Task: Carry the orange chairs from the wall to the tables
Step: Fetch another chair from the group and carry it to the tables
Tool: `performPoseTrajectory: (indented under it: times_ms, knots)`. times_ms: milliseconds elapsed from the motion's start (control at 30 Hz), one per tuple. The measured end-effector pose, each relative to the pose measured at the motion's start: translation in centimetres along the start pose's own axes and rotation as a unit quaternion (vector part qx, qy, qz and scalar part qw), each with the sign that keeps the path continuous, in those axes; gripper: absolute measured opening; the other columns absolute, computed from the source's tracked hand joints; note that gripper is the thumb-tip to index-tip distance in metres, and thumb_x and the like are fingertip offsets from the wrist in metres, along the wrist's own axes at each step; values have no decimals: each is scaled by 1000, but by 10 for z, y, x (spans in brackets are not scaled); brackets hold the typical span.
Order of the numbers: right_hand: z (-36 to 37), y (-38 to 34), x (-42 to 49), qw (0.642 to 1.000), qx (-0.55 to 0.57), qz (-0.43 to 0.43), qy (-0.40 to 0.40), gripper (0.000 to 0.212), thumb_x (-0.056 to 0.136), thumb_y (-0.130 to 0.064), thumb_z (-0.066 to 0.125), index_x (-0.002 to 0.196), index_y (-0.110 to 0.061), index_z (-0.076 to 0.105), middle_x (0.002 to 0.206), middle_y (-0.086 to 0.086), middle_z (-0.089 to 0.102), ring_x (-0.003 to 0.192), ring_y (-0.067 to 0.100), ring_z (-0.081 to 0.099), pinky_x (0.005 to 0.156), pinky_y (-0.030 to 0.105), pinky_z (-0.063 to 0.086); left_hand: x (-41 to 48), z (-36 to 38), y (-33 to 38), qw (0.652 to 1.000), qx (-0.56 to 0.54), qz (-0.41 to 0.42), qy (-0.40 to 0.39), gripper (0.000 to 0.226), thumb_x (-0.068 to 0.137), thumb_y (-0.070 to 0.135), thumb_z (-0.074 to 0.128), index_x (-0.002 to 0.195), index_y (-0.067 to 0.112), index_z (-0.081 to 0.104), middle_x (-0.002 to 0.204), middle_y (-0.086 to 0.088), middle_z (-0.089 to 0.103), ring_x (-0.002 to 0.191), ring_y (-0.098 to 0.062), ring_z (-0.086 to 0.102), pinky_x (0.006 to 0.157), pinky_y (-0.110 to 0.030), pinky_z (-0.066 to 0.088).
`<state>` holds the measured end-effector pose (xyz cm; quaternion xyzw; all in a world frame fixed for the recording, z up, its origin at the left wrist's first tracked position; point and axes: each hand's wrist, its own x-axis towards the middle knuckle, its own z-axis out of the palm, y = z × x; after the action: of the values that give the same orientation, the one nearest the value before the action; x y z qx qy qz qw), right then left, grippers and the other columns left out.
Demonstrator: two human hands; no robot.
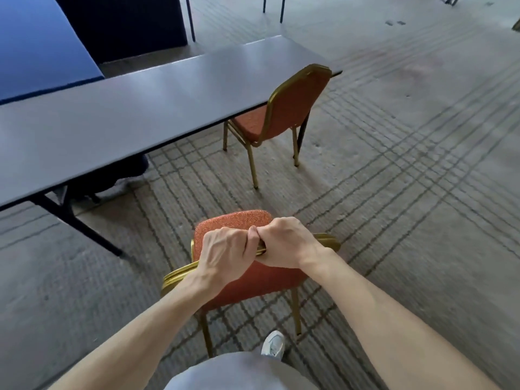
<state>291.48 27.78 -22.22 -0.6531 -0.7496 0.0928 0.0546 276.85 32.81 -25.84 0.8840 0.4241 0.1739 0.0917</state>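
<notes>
right at the bottom, grey trousers (242, 372) and a white shoe (273, 343) on the patterned carpet (394, 178), and two bare forearms reach forward from either side. the left hand (225, 249) and the right hand (284, 243) are together at the middle of the top rail, knuckles up, thumbs touching, each with fingers curled round the gold frame of the nearer orange chair (253, 280). that's a firm two-handed clamp on the backrest. the chair is seen from behind and above: orange back panel below the hands, orange seat poking out beyond them, two gold rear legs down by the shoe. whether those legs touch the carpet i cannot tell. it is out over open carpet, apart from the grey table (126, 108), with its seat pointing away from the person. further on, a second orange chair (292, 108) stands at the far end of that long table, seat pushed partly under the tabletop, back toward the open floor. the table runs diagonally from lower left to upper right, with a black folding leg (76, 220) showing under its near end. beyond it on the left lies a blue-covered table (36, 43), then a dark drape (121, 23) behind that, and thin dark furniture legs (190, 15) at the very top.
</notes>
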Motion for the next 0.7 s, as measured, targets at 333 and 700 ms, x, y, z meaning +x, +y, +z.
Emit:
performPoseTrajectory:
  times_ms: [333,700]
  knots:
    - [5,38,70,993,65,10,99,23,81,-40,53,82,-21,66,65,-1,68,61,26,67,60,33,53,77,-4,-19,995,2,-99,-9,68,97,53,15,62,17,60,62,-1,64,62,-24,61,65,-37,46]
    - [-10,74,156,986,71,-41,143,15,81,-32,60,72,-19,60,55,-5,62,48,21,60,52,30,51,151,-7,-51,989,-68,-127,25,55,98,44,30,53,15,41,47,-3,47,47,-15,47,55,-34,33]
